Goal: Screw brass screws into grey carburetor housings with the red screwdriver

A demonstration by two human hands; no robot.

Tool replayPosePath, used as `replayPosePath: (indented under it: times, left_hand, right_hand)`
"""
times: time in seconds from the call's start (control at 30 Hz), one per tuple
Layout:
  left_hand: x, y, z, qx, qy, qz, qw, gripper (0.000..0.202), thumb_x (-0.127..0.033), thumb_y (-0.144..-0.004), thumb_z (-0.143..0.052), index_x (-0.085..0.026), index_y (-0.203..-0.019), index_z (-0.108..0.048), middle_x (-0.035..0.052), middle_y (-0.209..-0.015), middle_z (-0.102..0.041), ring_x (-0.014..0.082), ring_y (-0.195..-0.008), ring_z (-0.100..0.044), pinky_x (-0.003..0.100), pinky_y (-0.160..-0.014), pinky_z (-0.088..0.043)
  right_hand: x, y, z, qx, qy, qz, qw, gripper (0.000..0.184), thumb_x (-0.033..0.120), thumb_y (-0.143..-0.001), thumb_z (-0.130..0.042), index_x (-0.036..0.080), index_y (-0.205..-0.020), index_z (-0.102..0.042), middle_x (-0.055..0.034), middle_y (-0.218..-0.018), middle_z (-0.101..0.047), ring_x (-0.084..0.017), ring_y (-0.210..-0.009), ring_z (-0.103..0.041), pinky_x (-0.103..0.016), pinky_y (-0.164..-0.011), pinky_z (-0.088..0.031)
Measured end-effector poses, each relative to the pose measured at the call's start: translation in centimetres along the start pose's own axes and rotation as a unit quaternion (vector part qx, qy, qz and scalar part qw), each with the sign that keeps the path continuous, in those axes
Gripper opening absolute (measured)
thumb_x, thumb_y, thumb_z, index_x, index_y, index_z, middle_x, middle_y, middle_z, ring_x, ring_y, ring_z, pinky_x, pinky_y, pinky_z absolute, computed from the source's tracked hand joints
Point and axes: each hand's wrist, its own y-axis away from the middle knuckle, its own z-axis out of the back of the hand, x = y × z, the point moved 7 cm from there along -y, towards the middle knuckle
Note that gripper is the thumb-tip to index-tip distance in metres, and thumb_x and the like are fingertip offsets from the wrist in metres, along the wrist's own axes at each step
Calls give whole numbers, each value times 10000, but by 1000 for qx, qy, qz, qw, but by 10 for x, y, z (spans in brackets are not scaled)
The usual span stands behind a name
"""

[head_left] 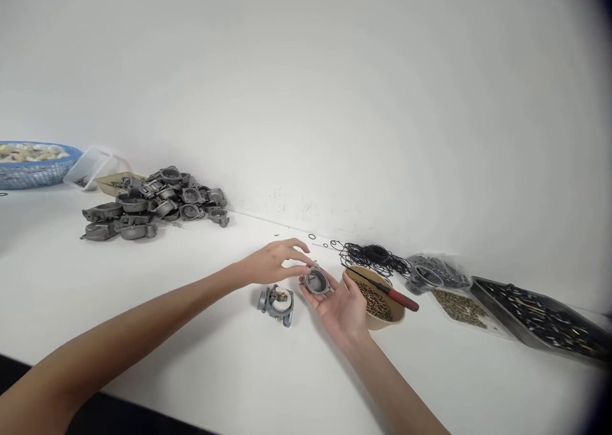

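Grey metal cup (316, 282) in the cupped right hand (343, 310), left hand (275, 263) loosely spread at its rim.

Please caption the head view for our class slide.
Right hand cradles a grey metal cup, left hand at its rim, over a white table.

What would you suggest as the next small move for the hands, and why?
Perhaps ease the left hand gently around the rim of the metal bowl: its thumb is at that edge, while the right hand supports the bowl from beneath, open side showing.
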Motion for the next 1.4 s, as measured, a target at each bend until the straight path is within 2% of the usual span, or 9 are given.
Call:
replayPosePath:
  times: [0.1,0.2,0.27,0.43,0.63,0.8,1.03,1.27,1.4]
  left_hand:
    - [10,26,9,-16,95,62,993,372,-452,-958,-630,-305,-1298,-655,77,-1334,-628,238,-1220,-603,377,-990,-516]
    - [14,56,-4,11,175,92,980,643,-449,-799,-801,-296,-1377,-563,96,-1410,-576,263,-1266,-576,384,-999,-510]
    - [14,70,-19,41,181,108,977,661,-431,-734,-845,-271,-1318,-580,80,-1314,-628,252,-1170,-619,358,-955,-515]
    - [14,77,-37,11,170,186,968,478,-350,-706,-834,-255,-1092,-567,-6,-1010,-673,187,-887,-630,294,-780,-492]
    - [11,81,-47,-29,223,239,945,765,-392,-651,-897,-313,-1250,-427,45,-1170,-666,256,-1037,-641,370,-863,-500]
    - [10,83,-51,-36,267,264,926,996,-399,-633,-922,-341,-1407,-298,82,-1216,-651,298,-1098,-655,434,-931,-496]
    - [2,81,-47,-37,308,252,917,921,-352,-650,-922,-338,-1377,-357,48,-1181,-669,266,-1055,-665,404,-922,-494]
    - [3,79,-46,-25,323,226,918,831,-334,-675,-911,-317,-1314,-381,36,-1144,-690,237,-995,-662,366,-877,-490]
    - [4,78,-46,-18,328,211,921,831,-323,-682,-907,-309,-1331,-387,46,-1163,-683,240,-1022,-656,373,-917,-479]
  right_hand:
    - [3,-1,0,5,49,18,999,508,623,-925,-516,208,-1207,-595,-131,-1265,-653,-320,-1178,-658,-597,-1098,-499]
    - [4,1,-2,13,85,19,996,530,627,-930,-506,212,-1246,-595,-133,-1242,-652,-315,-1165,-653,-585,-1057,-531]
    - [0,4,-5,13,73,-1,997,525,612,-928,-520,202,-1245,-603,-138,-1244,-648,-318,-1162,-648,-582,-1047,-535]
    - [-3,13,-14,11,75,9,997,483,578,-922,-561,199,-1206,-658,-125,-1338,-613,-327,-1184,-627,-560,-1010,-551]
    - [2,20,-20,71,175,99,977,487,564,-958,-547,245,-1313,-639,-105,-1438,-580,-320,-1286,-567,-492,-995,-546]
    - [7,35,-28,115,316,194,922,488,537,-1003,-513,265,-1405,-575,-114,-1452,-573,-320,-1343,-538,-530,-1070,-504]
    - [16,53,-44,157,485,359,782,428,307,-996,-591,286,-1421,-556,-101,-1299,-668,-277,-1221,-630,-477,-978,-593]
    - [21,57,-52,137,531,394,738,375,209,-912,-691,284,-1277,-648,-64,-1202,-692,-233,-1029,-678,-429,-884,-631]
    - [22,54,-49,131,520,389,749,328,224,-897,-714,277,-1219,-685,-67,-1160,-697,-230,-978,-679,-433,-846,-637]
